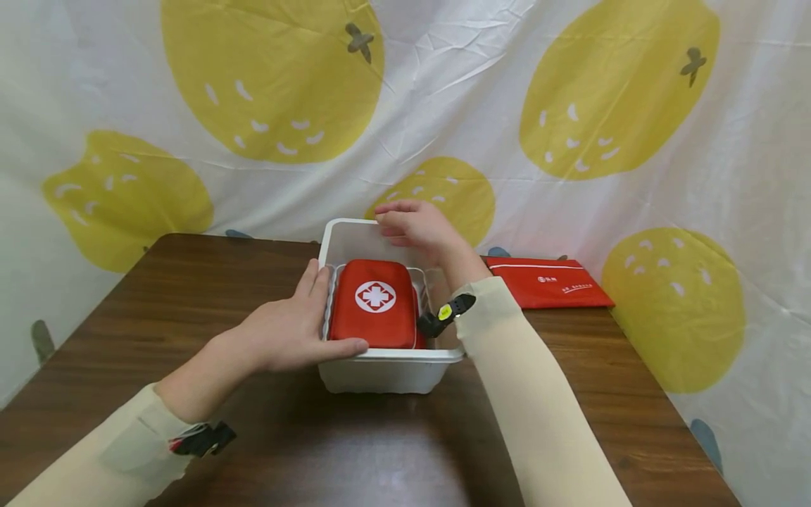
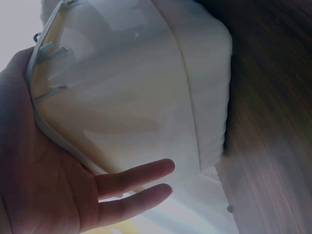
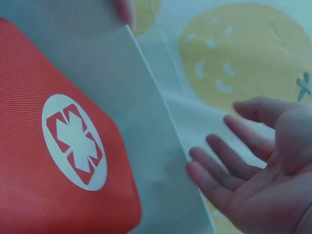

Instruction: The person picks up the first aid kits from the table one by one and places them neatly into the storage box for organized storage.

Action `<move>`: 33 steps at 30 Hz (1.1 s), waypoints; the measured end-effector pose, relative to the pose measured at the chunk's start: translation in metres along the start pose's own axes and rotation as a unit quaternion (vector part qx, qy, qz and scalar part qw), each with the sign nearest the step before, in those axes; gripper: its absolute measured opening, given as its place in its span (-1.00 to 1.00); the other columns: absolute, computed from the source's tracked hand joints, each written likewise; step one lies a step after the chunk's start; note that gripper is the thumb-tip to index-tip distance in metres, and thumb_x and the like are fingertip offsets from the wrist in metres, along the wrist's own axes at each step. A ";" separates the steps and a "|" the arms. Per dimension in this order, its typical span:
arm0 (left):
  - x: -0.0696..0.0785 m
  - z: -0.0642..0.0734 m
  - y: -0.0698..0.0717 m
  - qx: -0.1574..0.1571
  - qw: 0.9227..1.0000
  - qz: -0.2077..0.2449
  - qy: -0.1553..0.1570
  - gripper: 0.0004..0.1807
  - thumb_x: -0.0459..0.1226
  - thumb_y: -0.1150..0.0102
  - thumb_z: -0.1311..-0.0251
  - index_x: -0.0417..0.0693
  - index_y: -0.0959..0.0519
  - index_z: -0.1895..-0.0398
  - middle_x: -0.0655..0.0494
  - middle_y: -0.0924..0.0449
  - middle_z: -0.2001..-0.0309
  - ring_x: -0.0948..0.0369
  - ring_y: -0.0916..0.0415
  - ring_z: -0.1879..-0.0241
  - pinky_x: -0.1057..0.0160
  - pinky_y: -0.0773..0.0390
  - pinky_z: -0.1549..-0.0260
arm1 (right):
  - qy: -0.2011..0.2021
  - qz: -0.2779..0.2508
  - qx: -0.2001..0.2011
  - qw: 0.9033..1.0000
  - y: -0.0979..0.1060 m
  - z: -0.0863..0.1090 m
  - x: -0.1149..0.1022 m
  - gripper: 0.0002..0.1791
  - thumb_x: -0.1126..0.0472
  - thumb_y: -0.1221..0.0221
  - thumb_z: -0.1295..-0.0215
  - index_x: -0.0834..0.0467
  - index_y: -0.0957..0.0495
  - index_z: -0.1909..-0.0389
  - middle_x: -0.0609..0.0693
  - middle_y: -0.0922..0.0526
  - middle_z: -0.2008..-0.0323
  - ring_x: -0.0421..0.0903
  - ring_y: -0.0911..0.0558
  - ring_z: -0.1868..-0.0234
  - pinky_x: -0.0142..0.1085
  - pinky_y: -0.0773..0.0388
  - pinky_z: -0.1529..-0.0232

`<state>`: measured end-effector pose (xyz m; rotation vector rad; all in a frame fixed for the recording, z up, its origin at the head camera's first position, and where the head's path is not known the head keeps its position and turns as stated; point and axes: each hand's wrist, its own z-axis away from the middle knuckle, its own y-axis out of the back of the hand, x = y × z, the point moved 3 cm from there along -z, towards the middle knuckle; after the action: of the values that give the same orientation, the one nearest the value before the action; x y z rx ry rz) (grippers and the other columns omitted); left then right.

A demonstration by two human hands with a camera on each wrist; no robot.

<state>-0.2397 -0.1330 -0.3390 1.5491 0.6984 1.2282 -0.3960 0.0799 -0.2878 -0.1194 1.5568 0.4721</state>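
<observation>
A white plastic bin stands on the table, and inside it lies a red first aid case with a white cross emblem. Something else red shows beneath the case's right edge. My left hand rests on the bin's front left corner, thumb along the front rim. In the left wrist view its fingers stretch straight along the outer wall. Over the bin's back right part is my right hand. Its fingers are loosely bent and hold nothing in the right wrist view, close to the bin's rim.
A flat red pouch with white lettering lies on the wooden table, to the right behind the bin. Right behind the table hangs a white curtain with yellow fruit prints. A clear wavy-edged liner shows inside the bin.
</observation>
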 end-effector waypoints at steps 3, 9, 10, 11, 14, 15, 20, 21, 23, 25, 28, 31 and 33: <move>-0.001 0.001 0.000 -0.003 1.000 -0.001 0.002 0.54 0.65 -0.09 -0.14 -0.24 0.23 -0.81 -0.34 0.31 -0.80 -0.18 -0.77 -0.05 -0.19 -0.75 -0.01 | 0.007 -0.025 -0.001 1.000 0.002 0.008 -0.010 -0.56 0.22 -0.18 -0.63 0.27 -0.59 -0.41 0.25 -0.65 -0.36 0.35 -0.60 -0.46 0.09 -0.56 -0.46; -0.003 0.002 0.001 0.003 1.000 -0.002 0.002 0.54 0.65 -0.09 -0.14 -0.23 0.22 -0.81 -0.35 0.31 -0.80 -0.22 -0.77 -0.04 -0.22 -0.73 -0.02 | 0.018 -0.041 -0.001 0.999 0.024 0.024 -0.025 -0.56 0.14 -0.12 -0.71 0.12 -0.58 -0.47 0.19 -0.68 -0.33 0.14 -0.84 -0.14 -0.16 -0.81 -0.03; -0.004 0.002 0.001 0.004 1.000 -0.001 0.002 0.53 0.65 -0.10 -0.15 -0.23 0.22 -0.81 -0.35 0.31 -0.80 -0.22 -0.77 -0.04 -0.22 -0.73 -0.02 | 0.022 -0.041 -0.001 0.999 0.029 0.027 -0.027 -0.55 0.12 -0.11 -0.71 0.11 -0.57 -0.49 0.19 -0.68 -0.33 0.08 -0.87 -0.07 -0.19 -0.82 0.02; -0.004 0.002 0.001 0.005 1.000 -0.001 0.002 0.53 0.64 -0.10 -0.15 -0.23 0.22 -0.81 -0.35 0.31 -0.80 -0.22 -0.77 -0.04 -0.21 -0.73 -0.01 | 0.025 -0.040 0.000 0.999 0.035 0.030 -0.028 -0.55 0.12 -0.09 -0.72 0.10 -0.56 -0.50 0.18 -0.68 -0.33 0.03 -0.88 -0.01 -0.20 -0.82 0.04; -0.005 0.002 0.002 0.005 1.000 -0.002 0.001 0.52 0.63 -0.11 -0.16 -0.22 0.22 -0.81 -0.35 0.31 -0.80 -0.18 -0.78 0.01 -0.19 -0.74 0.03 | 0.028 -0.029 0.008 0.999 0.052 0.038 -0.028 -0.53 0.09 -0.08 -0.73 0.08 -0.54 -0.52 0.12 -0.73 -0.25 -0.08 -0.88 0.10 -0.23 -0.80 0.09; -0.005 0.002 0.002 0.005 1.000 -0.003 0.001 0.51 0.62 -0.11 -0.16 -0.22 0.22 -0.81 -0.35 0.31 -0.80 -0.16 -0.78 0.03 -0.18 -0.74 0.05 | 0.026 -0.025 0.012 0.999 0.058 0.041 -0.027 -0.53 0.08 -0.07 -0.73 0.09 -0.54 -0.52 0.09 -0.75 -0.22 -0.08 -0.87 0.10 -0.24 -0.79 0.09; -0.007 0.001 0.003 0.004 1.000 -0.004 0.002 0.51 0.61 -0.13 -0.17 -0.21 0.23 -0.81 -0.34 0.32 -0.80 -0.08 -0.77 0.13 -0.16 -0.74 0.08 | 0.003 -0.007 0.031 0.999 0.089 0.051 -0.009 -0.48 -0.04 -0.05 -0.75 0.12 -0.51 -0.53 -0.08 -0.80 -0.04 -0.09 -0.84 0.09 -0.30 -0.76 0.08; -0.008 0.002 0.003 0.004 1.000 -0.003 0.001 0.51 0.61 -0.13 -0.17 -0.21 0.23 -0.81 -0.34 0.32 -0.80 -0.08 -0.77 0.15 -0.15 -0.74 0.09 | -0.002 -0.004 0.034 0.999 0.095 0.052 -0.004 -0.46 -0.06 -0.04 -0.75 0.13 -0.50 -0.53 -0.10 -0.80 -0.03 -0.10 -0.84 0.09 -0.30 -0.75 0.06; -0.008 0.002 0.003 0.002 1.000 -0.002 0.001 0.51 0.61 -0.13 -0.17 -0.20 0.24 -0.82 -0.34 0.33 -0.80 -0.07 -0.77 0.16 -0.15 -0.74 0.09 | -0.011 0.001 0.040 0.999 0.107 0.055 0.008 -0.44 -0.08 -0.02 -0.75 0.15 -0.48 -0.53 -0.14 -0.80 0.01 -0.14 -0.83 0.11 -0.32 -0.75 0.04; -0.008 0.002 0.003 0.002 1.000 -0.001 0.001 0.51 0.61 -0.13 -0.17 -0.20 0.24 -0.82 -0.33 0.34 -0.80 -0.06 -0.77 0.17 -0.15 -0.74 0.10 | -0.019 0.007 0.041 0.999 0.117 0.057 0.020 -0.42 -0.07 0.00 -0.76 0.19 -0.45 -0.55 -0.17 -0.80 0.04 -0.17 -0.82 0.12 -0.32 -0.75 0.01; -0.008 0.001 0.003 0.004 1.000 -0.002 0.001 0.50 0.61 -0.12 -0.17 -0.19 0.24 -0.82 -0.32 0.34 -0.81 -0.07 -0.77 0.13 -0.15 -0.74 0.09 | -0.030 0.013 0.046 0.998 0.131 0.062 0.038 -0.41 -0.06 0.02 -0.77 0.23 -0.42 -0.55 -0.21 -0.81 0.10 -0.21 -0.82 0.15 -0.33 -0.75 0.01; -0.008 0.001 0.003 0.007 1.000 -0.003 0.001 0.49 0.61 -0.12 -0.17 -0.17 0.22 -0.82 -0.31 0.32 -0.81 -0.11 -0.77 0.07 -0.17 -0.74 0.06 | -0.045 0.013 0.055 0.997 0.144 0.066 0.056 -0.40 -0.05 0.02 -0.77 0.27 -0.40 -0.56 -0.24 -0.81 0.15 -0.23 -0.81 0.17 -0.33 -0.75 0.02; -0.008 0.001 0.003 0.009 1.000 -0.003 0.001 0.49 0.61 -0.12 -0.17 -0.17 0.21 -0.82 -0.31 0.31 -0.81 -0.14 -0.77 0.03 -0.19 -0.74 0.03 | -0.055 0.022 0.060 0.996 0.154 0.069 0.069 -0.38 -0.05 0.04 -0.78 0.28 -0.36 -0.58 -0.25 -0.81 0.16 -0.23 -0.81 0.16 -0.31 -0.75 -0.01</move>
<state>-0.2416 -0.1410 -0.3394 1.5606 0.7170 1.2217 -0.3915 0.2591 -0.3194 0.0321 1.4778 0.4116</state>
